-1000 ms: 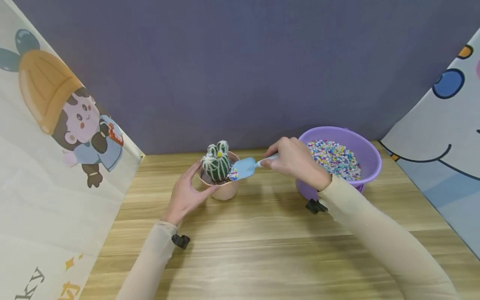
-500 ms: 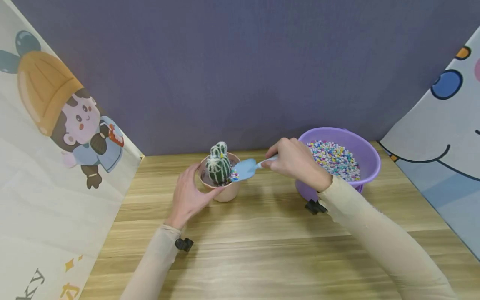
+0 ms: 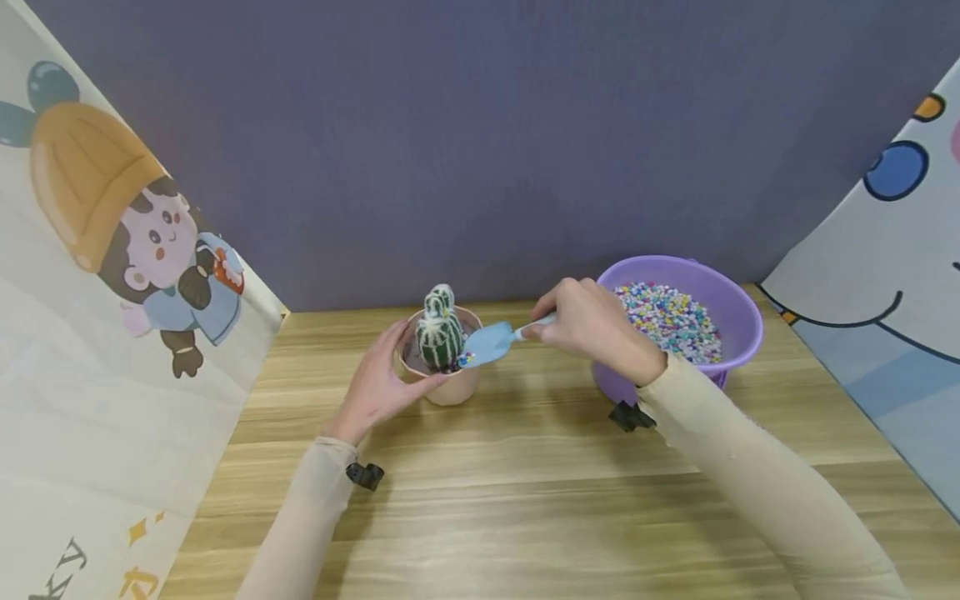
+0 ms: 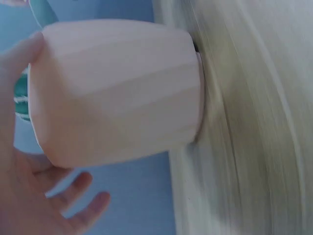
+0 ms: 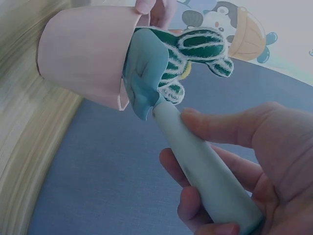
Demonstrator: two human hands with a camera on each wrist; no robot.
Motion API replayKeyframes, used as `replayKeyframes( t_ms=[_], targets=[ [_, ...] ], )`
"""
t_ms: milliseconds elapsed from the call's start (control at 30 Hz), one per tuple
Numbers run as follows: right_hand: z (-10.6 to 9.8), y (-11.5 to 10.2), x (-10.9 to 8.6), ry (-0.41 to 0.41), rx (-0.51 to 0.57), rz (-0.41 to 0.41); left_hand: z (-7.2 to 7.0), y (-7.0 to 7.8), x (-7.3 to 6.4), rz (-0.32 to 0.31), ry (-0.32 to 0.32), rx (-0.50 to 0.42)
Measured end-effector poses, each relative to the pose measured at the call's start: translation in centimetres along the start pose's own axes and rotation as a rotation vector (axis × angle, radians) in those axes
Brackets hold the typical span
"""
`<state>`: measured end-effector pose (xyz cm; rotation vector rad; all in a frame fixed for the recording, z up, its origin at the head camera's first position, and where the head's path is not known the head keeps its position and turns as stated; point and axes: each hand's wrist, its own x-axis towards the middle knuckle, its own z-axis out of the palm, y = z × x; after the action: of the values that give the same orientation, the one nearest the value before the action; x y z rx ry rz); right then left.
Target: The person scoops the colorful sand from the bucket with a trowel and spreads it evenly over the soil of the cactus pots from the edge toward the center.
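Note:
My left hand (image 3: 377, 386) grips the rim of a pale pink flowerpot (image 3: 453, 389) between thumb and fingers. In the pot stands a green cactus (image 3: 439, 340) with fuzzy white ribs. My right hand (image 3: 588, 319) holds a small blue trowel (image 3: 487, 345) by its pale handle (image 5: 200, 164), the blade's tip over the pot's right edge, close by the cactus. A few coloured beads (image 3: 467, 359) sit at that tip. In the left wrist view the pot (image 4: 117, 93) stands on the table, its inside hidden. Fingers of the left hand show behind the pot in the right wrist view.
To the right, a purple bucket (image 3: 738, 325) holds many small multicoloured beads (image 3: 667, 321), partly behind my right wrist. The wooden table (image 3: 480, 500) runs up to a dark blue back panel (image 3: 480, 150). Cartoon-printed panels stand on both sides.
The cactus has shifted slightly right and looks more upright. Fewer beads lie on the trowel's tip. Both hands keep their holds, and the bucket stays put.

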<state>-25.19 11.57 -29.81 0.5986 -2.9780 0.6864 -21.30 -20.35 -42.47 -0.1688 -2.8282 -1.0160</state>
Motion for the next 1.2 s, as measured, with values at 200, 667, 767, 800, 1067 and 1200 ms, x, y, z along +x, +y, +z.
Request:
replayKeyframes(
  t_ms=[200, 667, 767, 800, 1067, 1200],
  targets=[
    [0.0, -0.2, 0.0, -0.003, 0.003, -0.006, 0.4, 1.4, -0.7, -0.051, 0.079, 0.044],
    [-0.4, 1.2, 0.0, -0.005, 0.038, 0.021, 2.1, 2.5, -0.8, -0.083, 0.252, 0.087],
    [-0.4, 2.1, -0.2, 0.002, 0.082, 0.034, 2.5, 2.5, -0.5, -0.078, 0.271, 0.076],
    [-0.3, 2.4, -0.3, 0.008, 0.093, 0.031, 2.6, 2.5, -0.4, -0.077, 0.276, 0.072],
    [-0.7, 4.9, -1.6, 0.069, 0.178, -0.007, 2.9, 3.2, -1.0, -0.014, 0.410, -0.045],
    [-1.4, 6.3, -2.4, 0.112, 0.208, -0.003, 2.8, 4.3, -1.4, 0.160, 0.626, -0.178]
  ],
)
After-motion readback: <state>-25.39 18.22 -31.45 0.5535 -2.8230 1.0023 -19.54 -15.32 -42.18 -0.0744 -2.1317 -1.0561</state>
